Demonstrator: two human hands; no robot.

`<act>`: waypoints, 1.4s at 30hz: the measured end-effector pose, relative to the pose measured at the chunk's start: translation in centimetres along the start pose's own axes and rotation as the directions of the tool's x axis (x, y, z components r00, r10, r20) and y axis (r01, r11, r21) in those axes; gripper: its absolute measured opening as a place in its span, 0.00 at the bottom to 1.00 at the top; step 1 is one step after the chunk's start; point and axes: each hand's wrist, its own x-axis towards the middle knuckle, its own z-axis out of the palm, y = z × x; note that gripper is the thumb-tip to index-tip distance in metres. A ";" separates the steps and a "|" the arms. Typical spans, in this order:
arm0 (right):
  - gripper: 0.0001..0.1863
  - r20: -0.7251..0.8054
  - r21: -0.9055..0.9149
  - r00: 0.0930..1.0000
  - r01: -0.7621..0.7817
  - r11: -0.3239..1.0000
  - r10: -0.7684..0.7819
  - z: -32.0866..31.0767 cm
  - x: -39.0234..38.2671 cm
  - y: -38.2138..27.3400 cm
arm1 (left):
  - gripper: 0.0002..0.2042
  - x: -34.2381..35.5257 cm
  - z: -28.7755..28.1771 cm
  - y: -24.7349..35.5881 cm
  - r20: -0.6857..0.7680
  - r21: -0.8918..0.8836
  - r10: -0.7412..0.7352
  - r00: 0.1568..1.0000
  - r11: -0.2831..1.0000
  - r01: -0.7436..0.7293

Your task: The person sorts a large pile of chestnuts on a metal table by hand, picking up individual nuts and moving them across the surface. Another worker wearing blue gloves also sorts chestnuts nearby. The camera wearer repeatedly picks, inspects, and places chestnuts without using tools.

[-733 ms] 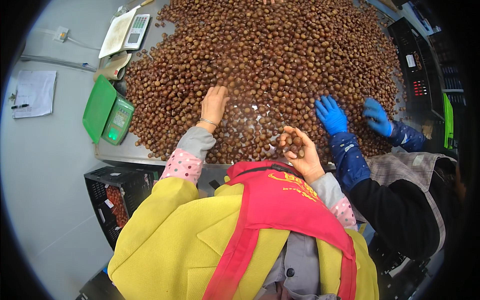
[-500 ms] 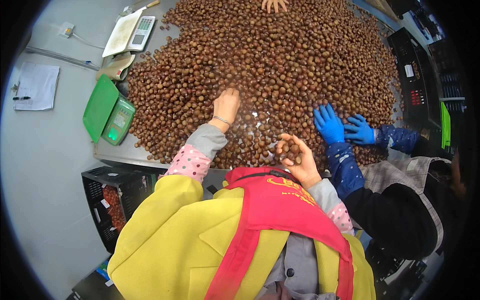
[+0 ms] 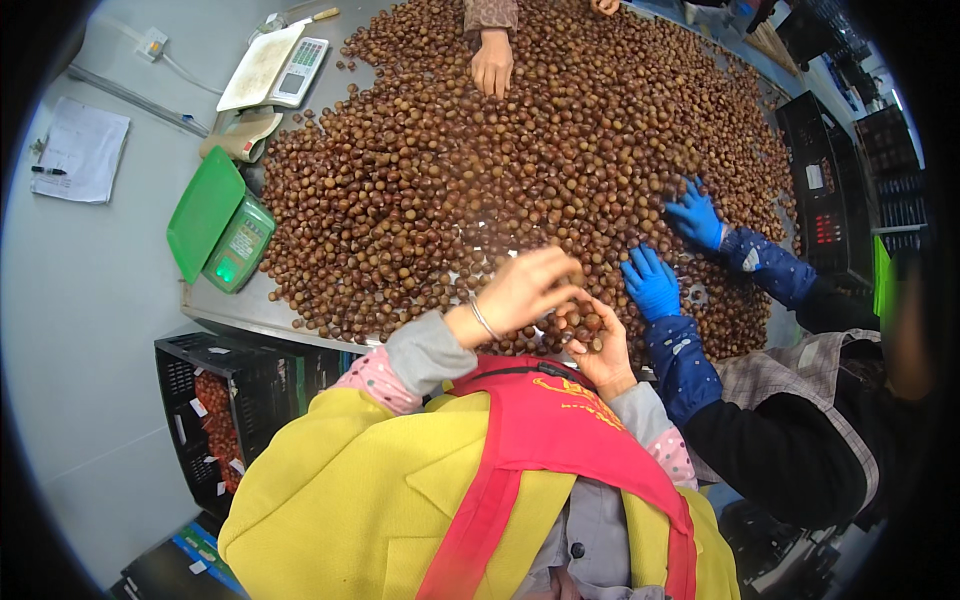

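A wide heap of round, brown chestnuts [image 3: 420,190] spreads over the metal table [image 3: 225,305] in front of me. My right hand [image 3: 606,362] is cupped, palm up, around several chestnuts at the near edge of the heap. Just beside and above it is my left hand [image 3: 528,290], with a bracelet at its wrist. The left fingers are bent inward over the right fingertips. What they hold, if anything, is hidden.
A person's blue-gloved hands [image 3: 655,285] work the heap on my right. Another bare hand [image 3: 492,65] reaches in from the far side. On the left stand a green scale [image 3: 215,225] and a white scale [image 3: 275,70]. Black crates [image 3: 245,385] sit below the table edge.
My left hand has come back from the heap, nearer and to the right, to my right hand. The far person's hand reaches further in, and the gloved hands have shifted.
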 end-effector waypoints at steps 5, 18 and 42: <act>0.16 -0.005 0.189 1.000 0.013 0.982 -0.012 0.2 -0.4 -0.3 | 0.15 0.4 1.0 3.0 0.085 -0.033 0.088 0.992 0.996 -0.085; 0.21 0.133 0.198 0.948 0.260 0.945 -0.289 4.0 2.8 -8.4 | 0.06 0.5 -1.4 -0.2 -0.300 -0.256 -0.354 0.886 0.924 0.283; 0.24 -0.425 0.177 0.016 0.982 -0.066 -0.905 -9.6 -8.0 -72.6 | 0.13 2.6 4.8 -7.8 -0.158 -0.062 -0.744 0.649 0.664 0.745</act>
